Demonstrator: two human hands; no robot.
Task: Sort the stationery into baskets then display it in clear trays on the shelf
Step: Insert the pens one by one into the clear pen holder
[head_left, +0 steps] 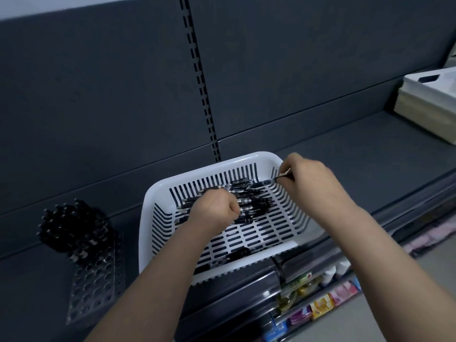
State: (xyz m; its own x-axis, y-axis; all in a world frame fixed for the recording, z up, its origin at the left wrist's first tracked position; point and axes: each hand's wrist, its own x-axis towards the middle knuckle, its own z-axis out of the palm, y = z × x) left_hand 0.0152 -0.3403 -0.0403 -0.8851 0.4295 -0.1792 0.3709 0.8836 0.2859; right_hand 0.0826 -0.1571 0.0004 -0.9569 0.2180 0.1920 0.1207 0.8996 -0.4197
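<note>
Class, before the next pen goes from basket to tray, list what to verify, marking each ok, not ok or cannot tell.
1. Right hand pinches one pen: ok.
2. Left hand grips anything: cannot tell, its fist hides the fingers.
3. Tray has free holes: ok.
4. Loose pens remain in the basket: ok.
5. Shelf between basket and tray is bare: ok.

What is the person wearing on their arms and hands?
Nothing that shows. Both arms are bare all the way down to the left hand and the right hand: no sleeves, no gloves, no watch, no bracelet. No ring shows either.
</note>
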